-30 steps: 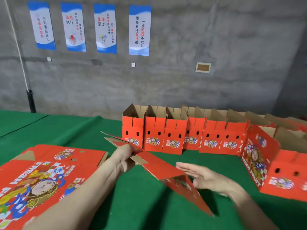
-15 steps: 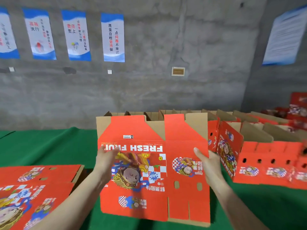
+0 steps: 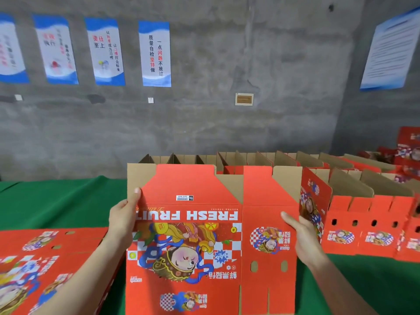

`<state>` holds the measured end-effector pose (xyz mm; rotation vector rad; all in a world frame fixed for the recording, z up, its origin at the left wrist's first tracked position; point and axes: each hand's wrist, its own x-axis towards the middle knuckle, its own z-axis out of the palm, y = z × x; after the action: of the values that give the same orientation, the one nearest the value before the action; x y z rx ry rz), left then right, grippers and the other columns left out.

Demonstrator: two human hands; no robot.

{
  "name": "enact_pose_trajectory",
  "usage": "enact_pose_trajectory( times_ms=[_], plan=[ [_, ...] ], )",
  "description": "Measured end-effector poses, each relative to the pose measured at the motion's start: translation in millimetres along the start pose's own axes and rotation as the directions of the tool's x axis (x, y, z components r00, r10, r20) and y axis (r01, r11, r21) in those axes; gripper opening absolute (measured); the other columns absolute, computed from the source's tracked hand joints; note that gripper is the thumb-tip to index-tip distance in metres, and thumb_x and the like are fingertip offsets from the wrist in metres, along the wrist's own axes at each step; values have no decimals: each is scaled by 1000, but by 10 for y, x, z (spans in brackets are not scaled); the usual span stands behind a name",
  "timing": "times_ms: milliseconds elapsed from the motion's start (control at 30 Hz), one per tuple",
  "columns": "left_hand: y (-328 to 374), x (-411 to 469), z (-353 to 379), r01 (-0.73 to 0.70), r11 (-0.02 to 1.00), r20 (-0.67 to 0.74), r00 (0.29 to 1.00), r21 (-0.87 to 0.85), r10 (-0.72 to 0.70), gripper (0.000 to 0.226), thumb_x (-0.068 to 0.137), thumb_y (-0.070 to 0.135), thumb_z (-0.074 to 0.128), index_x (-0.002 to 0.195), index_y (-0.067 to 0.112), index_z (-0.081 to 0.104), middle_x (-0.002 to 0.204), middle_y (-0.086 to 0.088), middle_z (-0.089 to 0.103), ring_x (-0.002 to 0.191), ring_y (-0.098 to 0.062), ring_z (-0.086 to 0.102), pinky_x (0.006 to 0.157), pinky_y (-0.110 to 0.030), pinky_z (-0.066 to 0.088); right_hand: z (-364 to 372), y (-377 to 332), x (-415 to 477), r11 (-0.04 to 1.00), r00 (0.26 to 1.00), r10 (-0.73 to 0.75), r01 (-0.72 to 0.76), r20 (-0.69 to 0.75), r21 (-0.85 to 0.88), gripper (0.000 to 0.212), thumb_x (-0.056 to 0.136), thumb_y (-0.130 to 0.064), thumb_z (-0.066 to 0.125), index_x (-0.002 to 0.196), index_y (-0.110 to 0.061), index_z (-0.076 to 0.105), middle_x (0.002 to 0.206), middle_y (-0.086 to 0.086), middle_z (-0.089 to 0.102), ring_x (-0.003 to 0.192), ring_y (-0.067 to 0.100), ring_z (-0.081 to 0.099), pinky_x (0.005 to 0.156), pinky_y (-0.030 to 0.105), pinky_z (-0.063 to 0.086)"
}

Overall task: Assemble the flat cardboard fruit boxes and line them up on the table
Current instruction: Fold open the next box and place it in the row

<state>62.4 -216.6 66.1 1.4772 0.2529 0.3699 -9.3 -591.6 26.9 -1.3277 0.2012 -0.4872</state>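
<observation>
The flat box (image 3: 204, 242) stands upright between the hands, print upside down. The left hand (image 3: 122, 220) and the right hand (image 3: 303, 238) each pinch a side edge, thumbs in front. It is probably light, stiff card that bends only at the creases, so edge grips suit. The assembled boxes (image 3: 363, 233) stand right of the right hand; spare flats (image 3: 45, 258) lie left of the left.

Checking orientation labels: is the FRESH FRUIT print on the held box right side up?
No, the FRESH FRUIT lettering on the held box reads upside down in the head view.

Even, soft light — no glare; wide-angle bowing, edges blurred — faint shadows.
</observation>
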Motion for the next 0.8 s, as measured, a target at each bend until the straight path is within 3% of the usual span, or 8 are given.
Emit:
enact_pose_trajectory(
  times_ms=[100, 200, 267, 367, 433, 533, 600, 800],
  plan=[
    [-19, -70, 89, -115, 991, 61, 992, 73, 110, 39, 88, 33, 66, 108, 1, 59, 111, -22, 64, 106, -39, 61, 94, -53, 48, 69, -52, -71, 999, 999, -32, 31, 42, 32, 22, 88, -16, 64, 101, -31, 54, 62, -30, 64, 61, -18, 58, 70, 9, 42],
    [-20, -396, 302, -250, 918, 155, 965, 309, 211, 89, 74, 36, 79, 143, 4, 32, 150, -19, 31, 140, -33, 27, 114, -49, 25, 335, -90, -235, 994, 992, -92, 97, 84, -51, 12, 88, -16, 65, 93, -27, 65, 86, -14, 74, 80, -5, 68, 69, 16, 52],
    [23, -829, 507, -258, 948, 417, 895, 187, 161, 103, 66, 50, 78, 146, 25, 19, 154, 5, 18, 145, -14, 15, 119, -41, 17, 566, -46, -424, 977, 983, -174, 179, 54, -115, 9, 88, -13, 66, 86, -21, 70, 86, -6, 75, 80, 6, 68, 76, 29, 53],
    [88, -1306, 819, -162, 986, 686, 720, 27, 100, 118, 49, 62, 76, 145, 28, 17, 145, 16, 38, 132, 4, 36, 110, -20, 31, 1001, 148, -833, 955, 964, -252, 263, 89, -136, 33, 92, 2, 56, 77, -22, 73, 74, -9, 74, 67, -1, 66, 63, 17, 51],
    [78, -1382, 909, -141, 989, 638, 758, -49, 140, 95, 60, 48, 79, 139, 26, 32, 132, 13, 53, 120, -2, 51, 106, -26, 35, 1220, 314, -1111, 940, 935, -262, 304, 240, -157, 44, 92, 5, 51, 106, -31, 71, 94, -18, 73, 86, -7, 67, 73, 9, 49],
    [64, -1260, 766, -77, 989, 383, 916, -123, 118, 11, 87, 6, 62, 94, 14, 62, 80, -2, 72, 68, -7, 62, 74, -27, 51, 1279, 398, -1286, 759, 771, -344, 564, 536, -325, 65, 85, -11, 52, 142, -34, 33, 148, -16, 39, 138, -1, 32, 112, 16, 27],
    [27, -1117, 546, -112, 988, 274, 952, -104, 136, 21, 91, -4, 53, 79, 9, 64, 64, 0, 70, 55, -8, 62, 56, -21, 51, 1237, 397, -1151, 718, 658, -274, 625, 701, -305, 60, 90, -27, 51, 146, -28, 30, 155, -22, 18, 143, -5, 14, 116, 17, 16],
    [62, -843, 83, -112, 976, 346, 922, -185, 172, 8, 88, 4, 59, 92, 9, 64, 79, -11, 74, 67, -25, 72, 52, -29, 55, 1133, 47, -470, 677, 858, -241, 483, 453, -556, 63, 95, -15, 54, 150, -21, 24, 157, -15, 5, 116, 0, 50, 106, 22, 38]
  ],
)
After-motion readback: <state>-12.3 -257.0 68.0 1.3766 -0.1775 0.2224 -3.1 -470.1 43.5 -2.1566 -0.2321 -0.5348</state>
